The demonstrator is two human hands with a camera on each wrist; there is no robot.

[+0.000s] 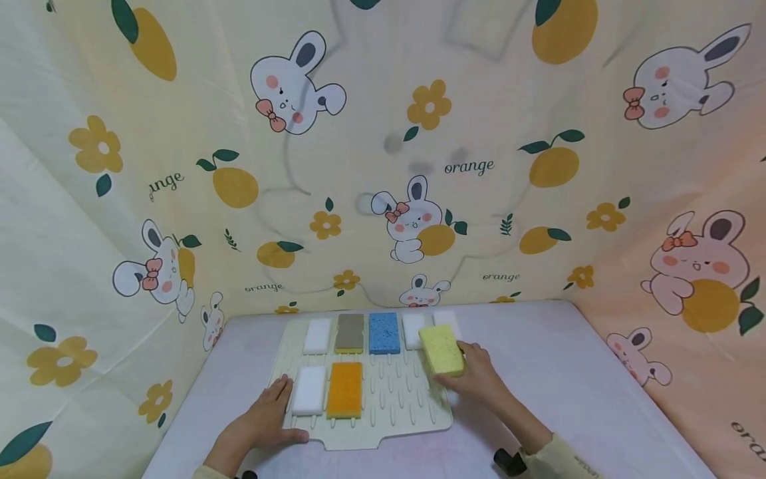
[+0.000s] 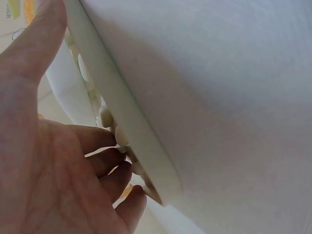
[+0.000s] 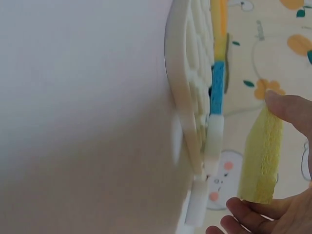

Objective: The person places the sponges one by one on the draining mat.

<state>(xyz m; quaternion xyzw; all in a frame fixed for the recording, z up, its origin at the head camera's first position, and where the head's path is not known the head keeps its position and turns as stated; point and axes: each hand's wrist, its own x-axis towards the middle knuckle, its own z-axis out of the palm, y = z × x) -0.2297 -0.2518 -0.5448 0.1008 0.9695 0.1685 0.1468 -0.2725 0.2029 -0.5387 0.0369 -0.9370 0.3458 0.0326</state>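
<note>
A yellow sponge [image 1: 441,350] is in my right hand [image 1: 479,376], held between thumb and fingers over the right side of a cream ridged board [image 1: 401,407]. In the right wrist view the sponge [image 3: 263,156] is apart from the board, thumb at one end and fingers at the other. My left hand [image 1: 263,419] rests along the board's left edge, its thumb by the front corner. In the left wrist view its fingertips touch the board's rim [image 2: 129,117]. Nearest to that hand on the board lie a white sponge [image 1: 309,391] and an orange sponge [image 1: 344,390].
Along the board's back row lie a white sponge [image 1: 317,336], a grey-topped sponge [image 1: 350,332], a blue sponge [image 1: 384,333] and two more white sponges, one a white block [image 1: 413,331] partly behind the yellow one. A patterned curtain [image 1: 359,146] stands behind the white table [image 1: 538,379].
</note>
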